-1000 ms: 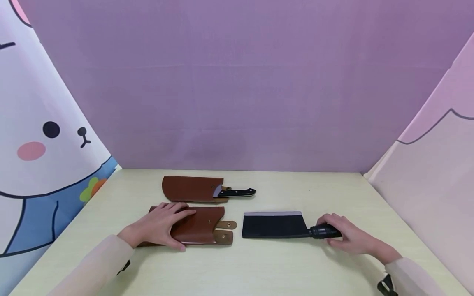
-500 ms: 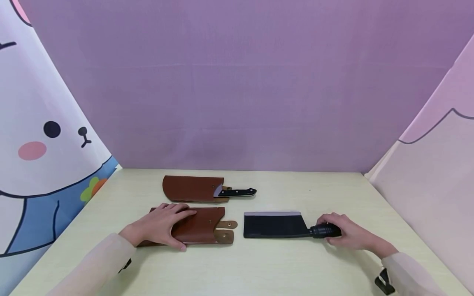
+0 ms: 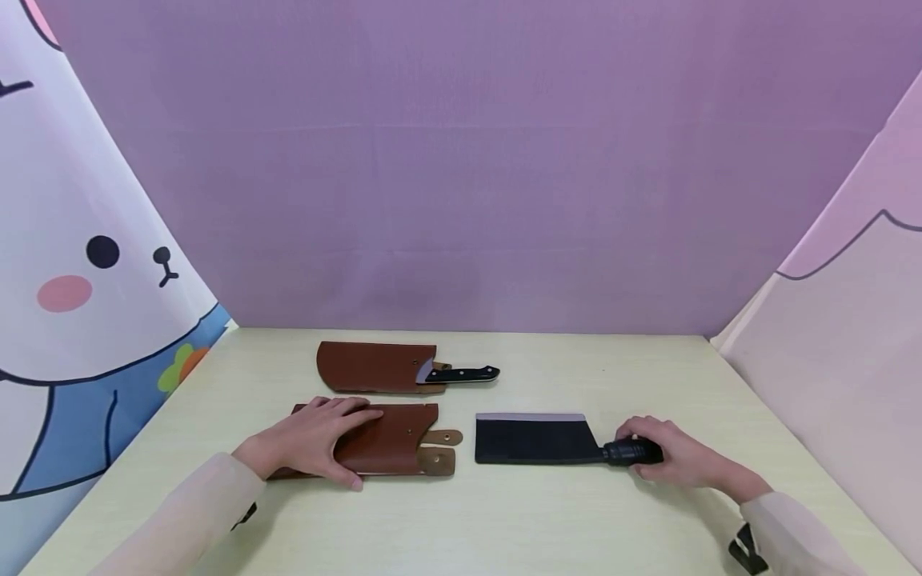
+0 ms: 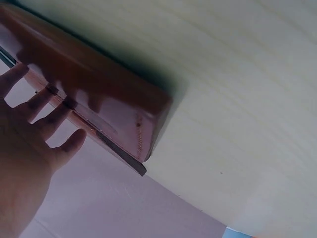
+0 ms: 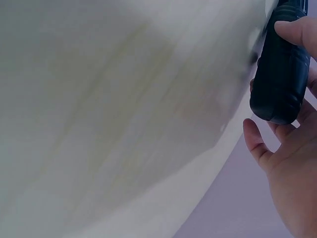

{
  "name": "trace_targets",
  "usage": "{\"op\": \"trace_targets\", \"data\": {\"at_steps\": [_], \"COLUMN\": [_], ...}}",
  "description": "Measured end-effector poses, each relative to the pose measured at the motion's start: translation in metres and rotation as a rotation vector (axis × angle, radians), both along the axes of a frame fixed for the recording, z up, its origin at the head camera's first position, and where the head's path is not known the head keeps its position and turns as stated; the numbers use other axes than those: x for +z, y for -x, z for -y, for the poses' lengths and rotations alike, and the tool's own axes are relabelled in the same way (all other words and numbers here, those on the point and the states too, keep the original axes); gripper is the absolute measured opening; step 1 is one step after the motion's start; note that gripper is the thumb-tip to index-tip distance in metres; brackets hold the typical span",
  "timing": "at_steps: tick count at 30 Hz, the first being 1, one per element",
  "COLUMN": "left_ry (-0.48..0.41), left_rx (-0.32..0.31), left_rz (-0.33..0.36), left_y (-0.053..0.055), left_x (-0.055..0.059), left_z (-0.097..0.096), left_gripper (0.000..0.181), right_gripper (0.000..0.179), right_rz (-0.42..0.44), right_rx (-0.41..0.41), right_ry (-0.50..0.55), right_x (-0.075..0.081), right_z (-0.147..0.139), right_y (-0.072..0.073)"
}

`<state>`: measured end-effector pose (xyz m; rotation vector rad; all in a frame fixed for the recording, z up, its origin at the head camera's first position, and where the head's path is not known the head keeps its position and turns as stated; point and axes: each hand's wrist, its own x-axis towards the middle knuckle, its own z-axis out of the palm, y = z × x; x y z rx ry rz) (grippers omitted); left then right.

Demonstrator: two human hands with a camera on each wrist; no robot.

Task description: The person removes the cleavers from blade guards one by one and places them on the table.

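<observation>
My left hand (image 3: 317, 438) rests across a brown leather knife sheath (image 3: 394, 428), fingers spread on top and thumb at the near edge. In the left wrist view, its fairly straight fingers touch the side of that sheath (image 4: 84, 62). Two tan snap straps (image 3: 435, 461) stick out from the sheath's right end. To the right lies a cleaver (image 3: 536, 442) with a black blade pointing left, just short of the straps. My right hand (image 3: 677, 456) grips its black handle (image 3: 628, 451); the right wrist view shows the handle (image 5: 280, 69) between thumb and fingers.
Behind, a second brown sheath (image 3: 370, 368) lies on the pale table (image 3: 547, 520) with a knife in it, its black handle (image 3: 464, 374) sticking out rightward. A purple backdrop (image 3: 468, 176) rises at the table's back; printed panels stand on both sides.
The right wrist and sleeve have shifted slightly to the left while the hand stays on the cleaver's handle. The left hand and the sheaths look almost unchanged.
</observation>
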<state>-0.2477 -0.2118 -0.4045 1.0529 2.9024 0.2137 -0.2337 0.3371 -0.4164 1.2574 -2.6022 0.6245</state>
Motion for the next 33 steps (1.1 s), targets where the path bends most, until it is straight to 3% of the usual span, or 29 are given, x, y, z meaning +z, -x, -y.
{"op": "trace_targets", "data": {"at_steps": [17,26,33], "left_ry": [-0.010,-0.056,-0.066], "left_rx": [-0.001,-0.016,-0.003], "left_rz": [0.059,-0.049,-0.081], "left_y": [0.000,0.007,0.013], "left_x": [0.006,0.016,0.020], "left_z": [0.001,0.003,0.006], "left_gripper": [0.097,0.088,0.083], "right_gripper": [0.047,0.041,0.040], "right_rz": [0.019,0.045,0.003], "right_rx": [-0.067,-0.062,-0.084], "right_ry": [-0.091,-0.083,-0.089], "right_x": [0.012,0.023,0.026], "right_z": [0.004,0.011,0.023], "right_y": [-0.004,0.000,0.007]}}
